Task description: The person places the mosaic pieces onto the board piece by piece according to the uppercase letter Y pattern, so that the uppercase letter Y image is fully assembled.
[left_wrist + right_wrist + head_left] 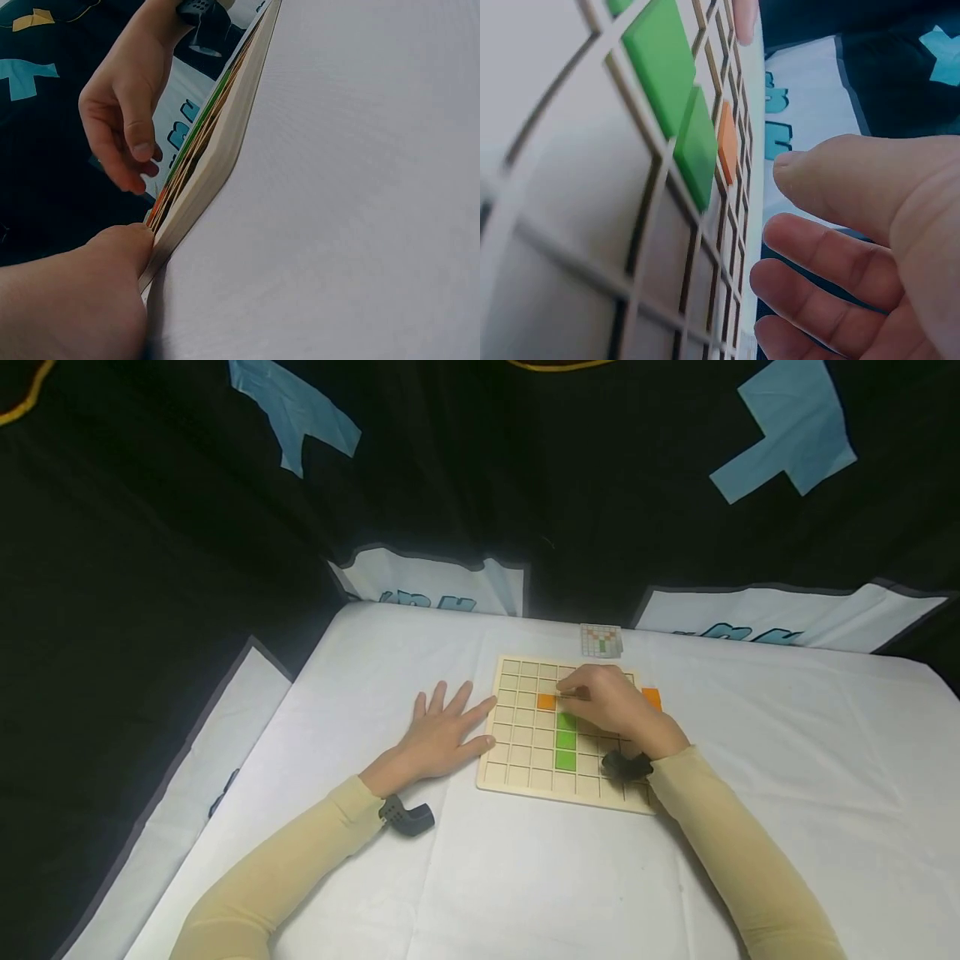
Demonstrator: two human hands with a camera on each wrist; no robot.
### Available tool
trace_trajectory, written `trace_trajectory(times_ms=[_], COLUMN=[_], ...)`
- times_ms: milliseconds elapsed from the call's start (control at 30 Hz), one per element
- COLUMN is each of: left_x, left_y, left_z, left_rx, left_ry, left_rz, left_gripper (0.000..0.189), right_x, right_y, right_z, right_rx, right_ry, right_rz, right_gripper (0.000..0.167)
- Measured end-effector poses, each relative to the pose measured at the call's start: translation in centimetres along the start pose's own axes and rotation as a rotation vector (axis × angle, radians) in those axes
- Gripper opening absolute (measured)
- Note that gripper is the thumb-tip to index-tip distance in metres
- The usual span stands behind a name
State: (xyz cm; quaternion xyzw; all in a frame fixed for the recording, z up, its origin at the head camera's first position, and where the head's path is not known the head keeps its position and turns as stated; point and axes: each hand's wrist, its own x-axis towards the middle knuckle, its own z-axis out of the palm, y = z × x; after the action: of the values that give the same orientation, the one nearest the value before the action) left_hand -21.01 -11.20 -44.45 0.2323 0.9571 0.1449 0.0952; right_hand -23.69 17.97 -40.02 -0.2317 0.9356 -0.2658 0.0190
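Note:
A wooden grid board lies on the white cloth. Green tiles run down one of its columns, and an orange tile sits up and to their left. Fingers spread, my left hand lies beside the board, its thumb and a fingertip at the left edge. Over the board hovers my right hand; the right wrist view shows its thumb apart from loosely bent fingers, with nothing visible between them. It hides part of the grid in the head view. More orange shows at the board's right edge.
Behind the board lies a small card printed with a coloured grid pattern. A dark curtain with blue patches hangs beyond the table's far edge. Each wrist carries a black device, such as the left one.

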Motion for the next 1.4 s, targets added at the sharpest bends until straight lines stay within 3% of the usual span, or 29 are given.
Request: trace_trajectory(times_ms=[500, 800, 1400], left_x=[-0.1, -0.1, 0.0], left_y=[0.2, 0.2, 0.2], left_z=[-0.2, -0.2, -0.2], left_rx=[-0.004, 0.003, 0.006], left_ry=[0.003, -0.008, 0.0], left_rz=[0.008, -0.003, 0.011], left_gripper=[0.069, 0.069, 0.068], right_x=[-3.7, -6.1, -10.5], right_y=[1.8, 2.7, 4.9], right_z=[-1.6, -2.6, -3.3], right_rx=[-0.077, -0.071, -0.108], right_ry=[0.033, 0.021, 0.048], right_rz=[0.008, 0.087, 0.09], right_gripper=[0.025, 0.029, 0.03])
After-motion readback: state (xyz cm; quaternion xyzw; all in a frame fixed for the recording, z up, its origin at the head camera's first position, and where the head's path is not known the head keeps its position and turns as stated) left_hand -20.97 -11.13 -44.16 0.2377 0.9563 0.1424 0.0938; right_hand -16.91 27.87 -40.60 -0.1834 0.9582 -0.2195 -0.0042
